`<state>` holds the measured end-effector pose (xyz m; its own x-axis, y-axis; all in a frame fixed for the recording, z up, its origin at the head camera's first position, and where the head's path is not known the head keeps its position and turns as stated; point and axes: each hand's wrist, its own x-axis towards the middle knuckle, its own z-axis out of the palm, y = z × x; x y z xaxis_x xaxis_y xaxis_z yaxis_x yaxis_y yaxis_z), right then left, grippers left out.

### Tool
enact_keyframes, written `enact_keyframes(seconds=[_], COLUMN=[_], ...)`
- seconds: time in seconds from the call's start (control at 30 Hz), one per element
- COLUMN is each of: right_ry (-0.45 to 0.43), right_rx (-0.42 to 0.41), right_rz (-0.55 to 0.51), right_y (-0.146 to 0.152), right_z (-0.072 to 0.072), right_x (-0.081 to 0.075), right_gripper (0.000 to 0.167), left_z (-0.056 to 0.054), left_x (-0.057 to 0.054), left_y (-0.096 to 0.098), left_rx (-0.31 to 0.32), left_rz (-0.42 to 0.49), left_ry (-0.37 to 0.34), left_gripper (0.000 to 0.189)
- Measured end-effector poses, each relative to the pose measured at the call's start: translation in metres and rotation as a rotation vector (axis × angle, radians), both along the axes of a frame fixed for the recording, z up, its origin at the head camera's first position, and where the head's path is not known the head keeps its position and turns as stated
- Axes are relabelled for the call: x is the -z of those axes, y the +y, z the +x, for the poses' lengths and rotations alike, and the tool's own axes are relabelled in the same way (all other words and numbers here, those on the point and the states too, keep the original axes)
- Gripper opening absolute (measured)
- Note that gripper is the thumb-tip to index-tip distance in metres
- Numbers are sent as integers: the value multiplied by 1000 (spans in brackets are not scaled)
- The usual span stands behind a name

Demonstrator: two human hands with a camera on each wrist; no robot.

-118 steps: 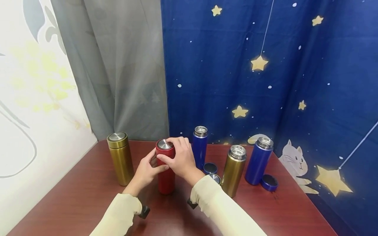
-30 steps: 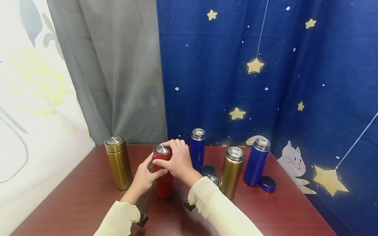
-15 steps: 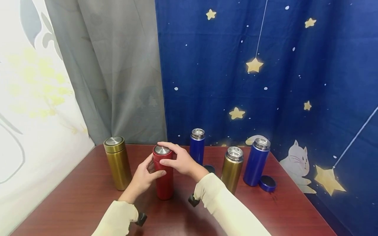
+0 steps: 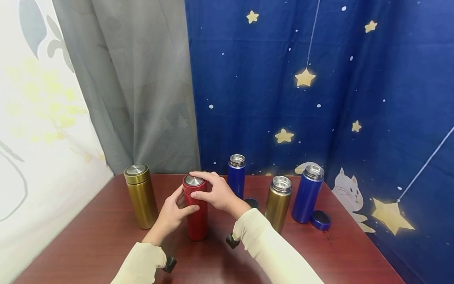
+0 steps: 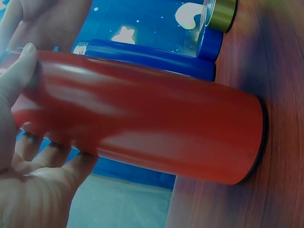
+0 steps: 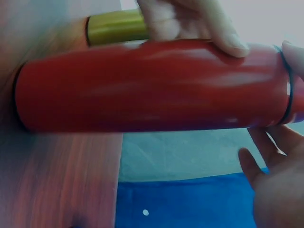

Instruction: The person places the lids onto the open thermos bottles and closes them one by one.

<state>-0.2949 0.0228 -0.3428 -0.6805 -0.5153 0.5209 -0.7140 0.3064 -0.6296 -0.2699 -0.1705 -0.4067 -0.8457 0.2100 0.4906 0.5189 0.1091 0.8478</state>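
A red thermos (image 4: pixel 197 228) stands upright on the table, its lid (image 4: pixel 194 180) in place with a shiny steel top. My left hand (image 4: pixel 170 217) grips the upper body, thumb in front and fingers curled round the far side. Higher up, my right hand (image 4: pixel 220 194) holds the lid, with the thumb in front and the fingers reaching over the far edge. A dark seam shows below the right hand's fingertips in the right wrist view, where the red body (image 6: pixel 156 90) runs down to the wood.
On the left stands a lidded gold thermos (image 4: pixel 142 203). An uncapped gold thermos (image 4: pixel 278 207) and two uncapped blue ones, one behind (image 4: pixel 236 179) and one farther right (image 4: pixel 307 197), stand on the right. Blue lids (image 4: pixel 320 221) and a gold lid (image 5: pixel 222 13) lie near them.
My right hand has turned on the lid: its fingers now reach farther left over the far edge, and its wrist has swung right. The left hand keeps its grip. The view has shifted slightly.
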Motion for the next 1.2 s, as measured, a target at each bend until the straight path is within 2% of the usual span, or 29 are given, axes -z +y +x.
enact_keyframes(seconds=[0.3, 0.47, 0.57, 0.77, 0.9, 1.03, 1.2], right_ry=[200, 241, 204, 35, -45, -81, -72], right_rx=[156, 201, 164, 34, -35, -73, -63], right_rz=[70, 115, 104, 35, 6, -21, -40], right_y=[-7, -9, -7, -1, 2, 4, 3], right_z=[1, 1, 1, 2, 2, 2, 2], right_x=[4, 5, 5, 5, 3, 1, 3], right_gripper=[56, 57, 57, 59, 60, 60, 60], left_z=[1, 0, 0, -2, -2, -1, 0], left_x=[2, 2, 2, -1, -2, -1, -1], left_y=[3, 4, 3, 0, -3, -4, -3], left_rx=[-15, 17, 21, 26, 35, 39, 36], left_rz=[-4, 3, -4, -21, -27, -32, -27], left_ry=[6, 13, -2, -34, -33, -24, -24], left_gripper=[79, 78, 78, 76, 75, 74, 73])
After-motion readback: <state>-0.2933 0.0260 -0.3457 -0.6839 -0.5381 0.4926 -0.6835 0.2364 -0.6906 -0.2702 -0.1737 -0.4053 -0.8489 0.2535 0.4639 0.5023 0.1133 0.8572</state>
